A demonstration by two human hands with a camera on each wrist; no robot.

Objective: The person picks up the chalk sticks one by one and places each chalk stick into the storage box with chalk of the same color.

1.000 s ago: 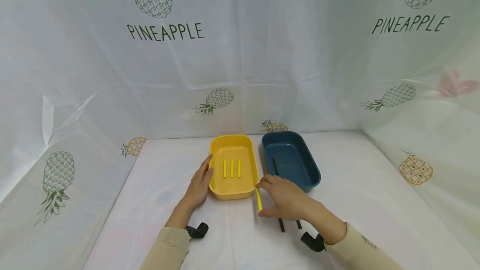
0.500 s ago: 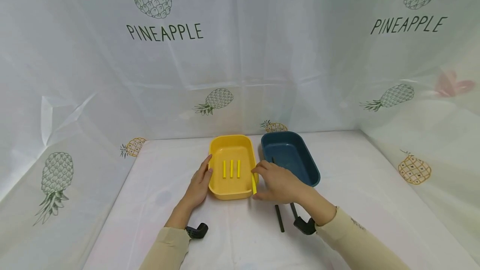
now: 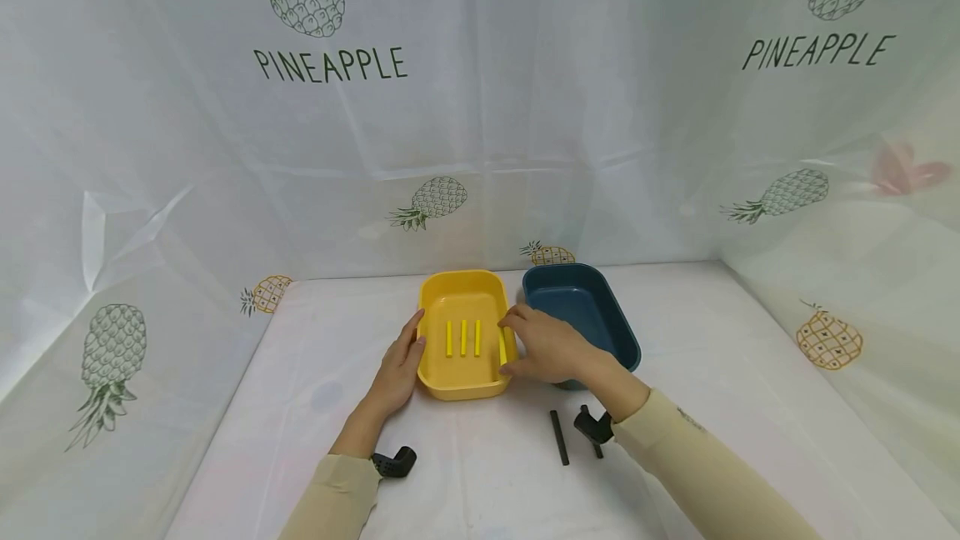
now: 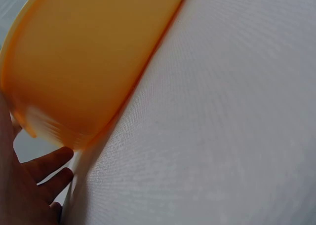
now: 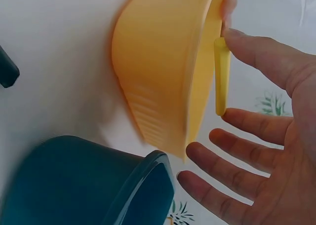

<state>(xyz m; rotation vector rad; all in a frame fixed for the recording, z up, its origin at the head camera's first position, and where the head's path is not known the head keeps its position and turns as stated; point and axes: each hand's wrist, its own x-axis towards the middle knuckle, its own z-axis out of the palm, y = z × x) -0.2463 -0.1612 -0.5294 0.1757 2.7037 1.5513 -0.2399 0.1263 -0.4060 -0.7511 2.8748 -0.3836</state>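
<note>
My left hand (image 3: 396, 369) rests against the left side of the yellow bin (image 3: 467, 392), its fingers along the outer wall. In the left wrist view, the fingertips (image 4: 61, 156) touch or nearly touch the bin's end. My right hand (image 3: 551, 347) is at the bin's right rim and pinches a yellow stick (image 5: 222, 79) lengthwise between thumb and index finger; the other fingers are spread. Seen from the head, this stick is just inside the right wall, partly covered by the fingers. Several matching yellow sticks (image 3: 463, 338) lie parallel on the bin's floor.
A dark blue bin (image 3: 628, 327) stands right of the yellow one, partly behind my right hand and forearm. Nearer on the white cloth lies a dark stick (image 3: 559, 437), with another (image 3: 597, 448) partly under the right wrist camera (image 3: 592, 423).
My right hand has carried the yellow stick up and left, from the cloth by the yellow bin's near right corner to inside its right wall. The left hand has stayed put.
</note>
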